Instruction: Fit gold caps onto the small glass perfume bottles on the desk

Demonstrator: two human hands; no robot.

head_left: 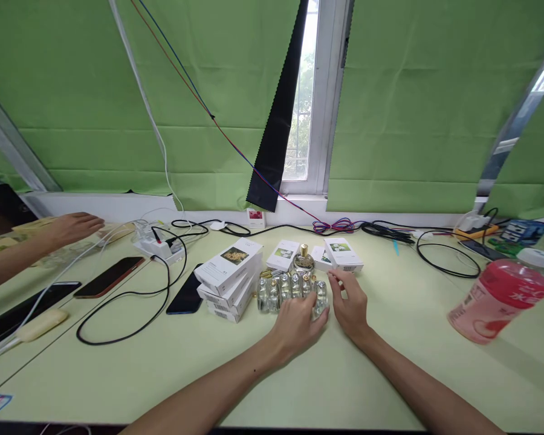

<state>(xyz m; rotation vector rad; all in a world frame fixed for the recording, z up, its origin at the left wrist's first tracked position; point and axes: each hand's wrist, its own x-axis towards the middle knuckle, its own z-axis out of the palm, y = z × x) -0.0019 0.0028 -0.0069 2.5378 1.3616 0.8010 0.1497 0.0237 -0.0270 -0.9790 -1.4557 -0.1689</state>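
Observation:
Several small clear glass bottles (273, 294) stand packed in a row at the middle of the table. My left hand (298, 321) lies over the right end of the row, its fingers bent against the bottle there. Beside that end, my right hand (350, 300) has its thumb and fingertips brought together; anything between them is too small to make out. Behind the row stands a rounder bottle with a gold neck (304, 260). White boxes (229, 266) are stacked left of the bottles, and more white boxes (343, 254) lie behind them.
Phones (109, 278), a power strip (158, 246) and looping black cables (118, 294) occupy the left side. Another person's hand (75, 229) reaches in at far left. A pink bottle (501, 297) stands at right, near a coiled cable (448, 272).

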